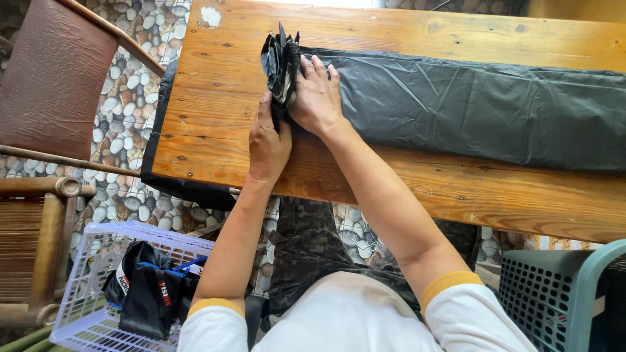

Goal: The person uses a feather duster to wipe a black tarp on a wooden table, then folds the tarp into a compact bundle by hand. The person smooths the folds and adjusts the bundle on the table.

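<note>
A long black plastic bag (pixel 469 107) lies flat across the wooden table (pixel 215 85), running off to the right. Its left end is bunched into an upright crumpled fold (pixel 280 55). My left hand (pixel 266 143) grips the lower part of that bunched end from the left side. My right hand (pixel 317 98) lies palm down on the bag just right of the bunch, fingers against the fold. More black plastic (pixel 171 186) hangs over the table's left and near edge.
A pale lavender plastic basket (pixel 85 280) with dark folded items sits on the pebble floor at lower left. A grey-green slotted crate (pixel 554 293) stands at lower right. A wooden chair (pixel 45 215) is at the left.
</note>
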